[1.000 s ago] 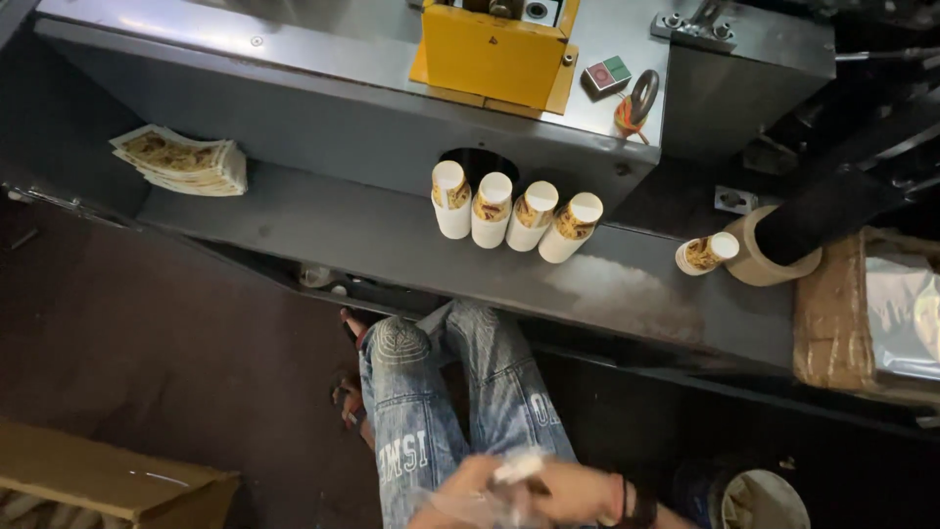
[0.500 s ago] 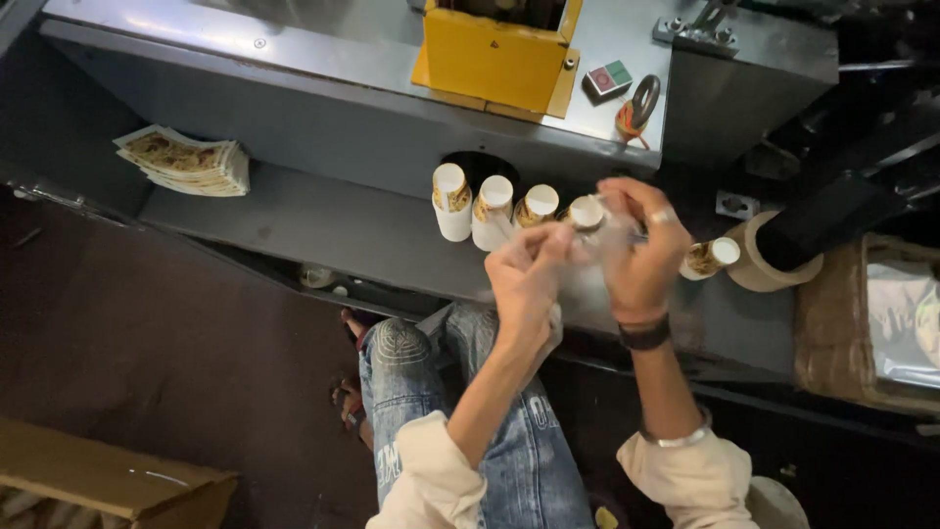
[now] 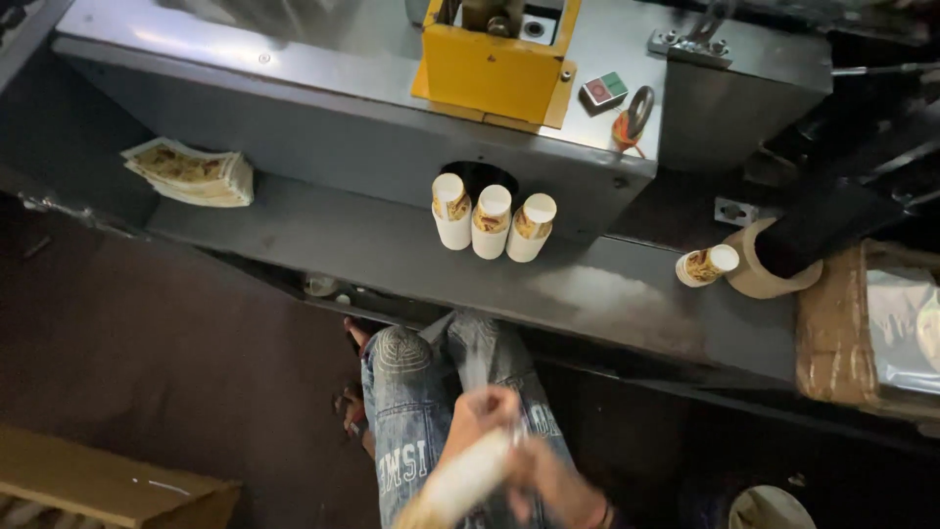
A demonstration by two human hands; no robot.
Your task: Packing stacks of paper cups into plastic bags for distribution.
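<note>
left hand (image 3: 480, 416) clenched round pale cup stack (image 3: 460, 482), steadying it over lap | right hand (image 3: 548, 485) grips blurred, grasp unclear | three cups (image 3: 493, 220) on shelf (image 3: 323, 245) well beyond fingers

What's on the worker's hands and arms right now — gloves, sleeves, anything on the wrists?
No gloves: both hands are bare. The left hand and right hand are motion-blurred low in the head view. A dark band circles the right wrist. No sleeves show in frame; the forearms are cut off at the bottom edge.
</note>
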